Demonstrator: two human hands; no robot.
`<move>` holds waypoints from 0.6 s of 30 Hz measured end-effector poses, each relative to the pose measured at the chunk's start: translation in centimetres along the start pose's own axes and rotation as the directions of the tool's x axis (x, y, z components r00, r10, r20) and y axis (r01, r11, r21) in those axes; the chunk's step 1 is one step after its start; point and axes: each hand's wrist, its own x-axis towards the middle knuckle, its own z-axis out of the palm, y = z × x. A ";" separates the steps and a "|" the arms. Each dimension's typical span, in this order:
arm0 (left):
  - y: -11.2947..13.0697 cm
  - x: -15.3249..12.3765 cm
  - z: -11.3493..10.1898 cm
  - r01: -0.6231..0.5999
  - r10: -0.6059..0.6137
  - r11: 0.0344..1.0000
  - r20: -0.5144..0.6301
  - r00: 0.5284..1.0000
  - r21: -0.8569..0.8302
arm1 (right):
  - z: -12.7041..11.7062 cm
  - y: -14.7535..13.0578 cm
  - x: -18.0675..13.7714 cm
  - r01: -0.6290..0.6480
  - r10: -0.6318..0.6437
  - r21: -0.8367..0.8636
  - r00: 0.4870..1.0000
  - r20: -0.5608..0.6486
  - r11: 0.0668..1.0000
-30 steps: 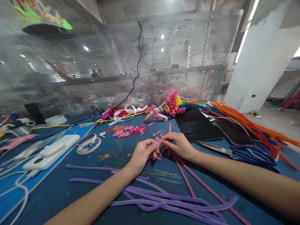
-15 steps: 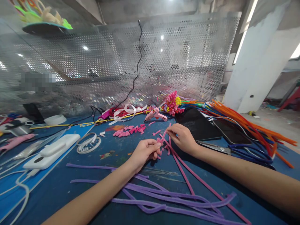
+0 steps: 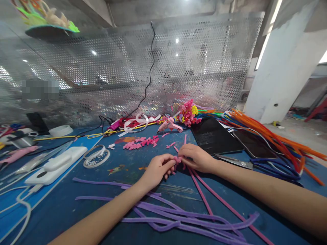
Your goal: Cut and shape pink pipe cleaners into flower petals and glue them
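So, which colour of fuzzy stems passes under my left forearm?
The purple stems; pink ones run from near the right hand, orange ones lie beyond the scissors.

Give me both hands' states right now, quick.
Left hand: closed, pinching a small pink fuzzy piece.
Right hand: fingers bent at the same piece; whether they grip it cannot be told.

Left forearm (image 3: 109,211), over the left ends of the purple pipe cleaners (image 3: 166,210), was bare and slim, narrowing to the wrist; left hand (image 3: 158,168), beyond their middle, was ungloved, fingers slender; right hand (image 3: 195,158), beyond them too, was likewise ungloved; right forearm (image 3: 255,185), beyond their right ends, was bare, widening elbowward; nails too small to read.
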 end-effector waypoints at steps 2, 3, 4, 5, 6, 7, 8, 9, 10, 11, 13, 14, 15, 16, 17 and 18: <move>0.1 -0.1 0.0 -0.030 0.031 0.999 -0.032 0.999 0.040 | -0.1 -0.2 -0.1 0.051 -0.049 -0.020 0.995 0.092 0.998; 0.2 -0.2 0.0 -0.047 0.050 0.997 -0.040 0.998 0.069 | -0.2 -0.3 -0.1 0.066 -0.062 -0.025 0.990 0.126 0.998; 0.3 -0.2 -0.1 -0.067 0.072 0.992 -0.046 0.996 0.112 | -0.3 -0.4 -0.1 0.072 -0.068 -0.023 0.987 0.147 0.997; 0.4 -0.3 -0.2 -0.092 0.104 0.982 -0.066 0.992 0.167 | -0.3 -0.5 0.0 0.069 -0.066 -0.017 0.986 0.151 0.997; 0.5 -0.3 -0.3 -0.122 0.150 0.965 -0.106 0.983 0.234 | -0.3 -0.7 0.0 0.062 -0.060 -0.014 0.988 0.145 0.998; 0.6 -0.3 -0.4 -0.149 0.207 0.937 -0.159 0.965 0.316 | -0.3 -0.8 0.1 0.050 -0.048 -0.016 0.990 0.130 0.999; 0.7 -0.4 -0.4 -0.168 0.272 0.897 -0.210 0.939 0.410 | -0.2 -1.0 0.1 0.032 -0.029 -0.026 0.994 0.104 0.999; 0.8 -0.5 -0.5 -0.177 0.336 0.843 -0.240 0.911 0.508 | -0.1 -1.1 0.2 0.005 -0.002 -0.044 0.998 0.069 0.999; 0.9 -0.6 -0.5 -0.178 0.386 0.778 -0.234 0.893 0.603 | 0.1 -1.3 0.2 -0.029 0.031 -0.067 0.999 0.033 0.997; 0.9 -0.8 -0.4 -0.178 0.412 0.704 -0.190 0.891 0.688 | 0.2 -1.4 0.2 -0.063 0.063 -0.091 0.998 -0.002 0.994; 1.0 -1.0 -0.2 -0.189 0.394 0.561 -0.059 0.917 0.806 | 0.5 -1.6 0.1 -0.102 0.097 -0.132 0.994 -0.045 0.986; 1.0 -1.2 0.0 -0.191 0.367 0.506 -0.010 0.930 0.841 | 0.6 -1.6 0.1 -0.099 0.093 -0.151 0.995 -0.048 0.984; 1.0 -1.3 0.2 -0.183 0.339 0.465 0.017 0.941 0.866 | 0.7 -1.6 0.0 -0.082 0.076 -0.167 0.996 -0.040 0.983; 1.0 -1.3 0.4 -0.168 0.314 0.434 0.026 0.949 0.885 | 0.8 -1.6 0.0 -0.061 0.057 -0.180 0.998 -0.028 0.982; 0.9 -1.4 0.5 -0.151 0.295 0.411 0.026 0.955 0.899 | 0.8 -1.6 -0.1 -0.039 0.038 -0.186 0.999 -0.010 0.982; 0.8 -1.4 0.6 -0.138 0.278 0.390 0.026 0.960 0.910 | 0.8 -1.6 -0.1 -0.018 0.021 -0.184 1.000 0.015 0.983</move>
